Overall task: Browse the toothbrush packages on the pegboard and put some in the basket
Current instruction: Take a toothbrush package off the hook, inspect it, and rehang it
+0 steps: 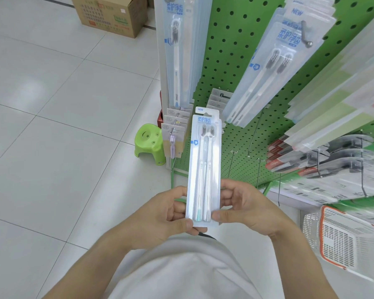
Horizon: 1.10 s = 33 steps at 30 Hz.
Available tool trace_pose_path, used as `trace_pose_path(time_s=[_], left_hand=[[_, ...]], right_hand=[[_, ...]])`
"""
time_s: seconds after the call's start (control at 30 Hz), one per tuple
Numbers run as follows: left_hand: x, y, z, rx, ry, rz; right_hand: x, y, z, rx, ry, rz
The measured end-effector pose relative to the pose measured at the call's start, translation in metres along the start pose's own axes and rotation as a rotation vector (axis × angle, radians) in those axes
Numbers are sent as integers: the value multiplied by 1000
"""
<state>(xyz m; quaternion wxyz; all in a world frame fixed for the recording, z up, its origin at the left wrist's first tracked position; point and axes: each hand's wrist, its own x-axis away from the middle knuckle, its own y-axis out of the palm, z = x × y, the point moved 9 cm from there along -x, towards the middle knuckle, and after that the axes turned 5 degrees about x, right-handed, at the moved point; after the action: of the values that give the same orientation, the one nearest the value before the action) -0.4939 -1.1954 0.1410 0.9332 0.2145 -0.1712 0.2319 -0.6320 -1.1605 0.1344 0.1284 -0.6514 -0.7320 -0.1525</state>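
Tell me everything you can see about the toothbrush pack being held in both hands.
The toothbrush pack is a long, clear plastic blister on a pale card, holding two slim brushes side by side, bristle heads up, one with a green handle end. Blue printed characters and a small NEW tab sit at its top. It stands upright in front of the green pegboard, off any hook. The left hand and right hand pinch its lower edges.

White shirt [181,270]; bare forearms (no sleeves)
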Motion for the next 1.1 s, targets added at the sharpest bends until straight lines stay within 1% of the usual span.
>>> trace_pose_path(time_s=[0.07,0.17,0.23,0.33,0.5,0.63,0.7,0.77,0.8,0.9,0.97,1.03,1.1], left_hand=[[0,-5,0,-4,-19,34],[-1,-14,0,-1,-31,127],[-2,-21,-2,-63,-39,206],[-3,-25,-1,-178,-25,261],[-2,-35,13,-81,106,457],[-1,-37,18,-45,149,541],[-1,-38,23,-45,164,555],[-2,-40,27,-61,180,540],[-2,-40,29,-83,190,536],[0,-40,35,-168,222,518],[1,-34,38,-220,245,478],[0,-25,38,-268,265,404],[-1,-18,40,-291,284,372]], right_hand=[[0,-2,1,9,1,54],[-1,1,4,34,16,113],[-3,6,9,50,37,121],[-4,7,16,40,68,137],[-5,10,16,38,101,117],[-7,11,13,69,92,101],[-6,14,12,111,91,79],[-6,15,12,128,76,92],[-7,13,12,119,56,126],[-7,1,9,43,-37,319],[-6,-5,6,-8,-101,423],[-4,-7,0,-42,-154,476],[-1,-7,-6,-57,-198,507]])
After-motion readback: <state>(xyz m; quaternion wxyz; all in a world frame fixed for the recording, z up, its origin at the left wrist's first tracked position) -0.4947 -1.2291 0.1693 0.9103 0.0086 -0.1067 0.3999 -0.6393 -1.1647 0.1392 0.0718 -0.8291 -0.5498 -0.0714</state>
